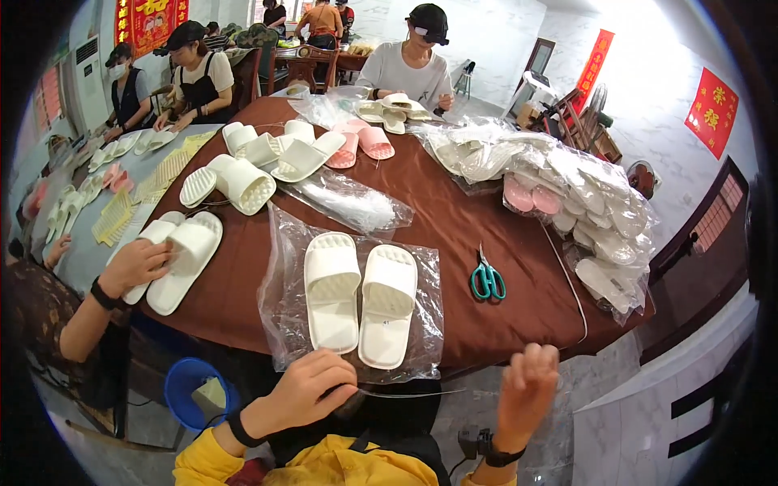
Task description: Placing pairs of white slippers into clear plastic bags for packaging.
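A pair of white slippers [333, 296] lies side by side on a clear plastic bag [284, 300] at the table's near edge. Just below them, my left hand [312, 390] is closed, with a thin clear strand [413, 394] running rightward from its fingertips. My right hand [527, 397] is raised off the table edge at the right, fingers curled together; whatever they may hold is too small to make out. Teal-handled scissors [488, 279] rest on the brown cloth right of the slippers.
White slippers [243, 185] and pink slippers [376, 142] lie farther back, near another clear bag [348, 202]. Bagged slippers [583, 190] are heaped at right. A neighbour's hand [142, 263] touches a white pair at left. A blue bin [190, 393] stands below the table.
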Available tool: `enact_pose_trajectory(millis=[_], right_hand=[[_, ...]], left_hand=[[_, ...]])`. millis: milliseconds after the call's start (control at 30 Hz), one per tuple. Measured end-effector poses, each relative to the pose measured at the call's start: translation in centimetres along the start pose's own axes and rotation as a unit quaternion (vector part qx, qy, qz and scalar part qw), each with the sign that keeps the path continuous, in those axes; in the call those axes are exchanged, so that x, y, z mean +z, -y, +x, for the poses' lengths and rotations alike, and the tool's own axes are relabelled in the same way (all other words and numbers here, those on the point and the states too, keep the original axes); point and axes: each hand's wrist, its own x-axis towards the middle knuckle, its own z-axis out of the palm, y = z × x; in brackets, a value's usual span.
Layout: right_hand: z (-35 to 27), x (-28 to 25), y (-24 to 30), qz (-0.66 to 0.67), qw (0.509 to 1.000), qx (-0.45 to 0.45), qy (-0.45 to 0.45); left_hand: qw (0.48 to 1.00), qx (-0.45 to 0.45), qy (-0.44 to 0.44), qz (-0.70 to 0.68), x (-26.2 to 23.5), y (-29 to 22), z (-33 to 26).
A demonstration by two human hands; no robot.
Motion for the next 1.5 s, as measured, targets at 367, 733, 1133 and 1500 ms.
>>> enact_pose_trajectory(millis=[367,733,1133,1500], right_hand=[[4.1,-1.2,-9.4,-0.492,0.815,0.214,0.219],[5.4,-0.9,-10.7,-0.642,0.684,0.119,0.326],[5.6,-3.8,-16.6,-0.726,0.586,0.064,0.354],[6.1,-5.1,-16.8,-0.693,0.64,0.114,0.311]], left_hand=[[0.994,-0.08,-0.049,0.051,-0.8,1.3,-1.5],[0.982,-0.172,-0.035,-0.069,0.4,-0.5,-0.4],[0.984,-0.169,-0.061,0.002,1.8,5.7,3.5],[0.972,-0.067,0.097,0.201,3.4,8.1,3.5]])
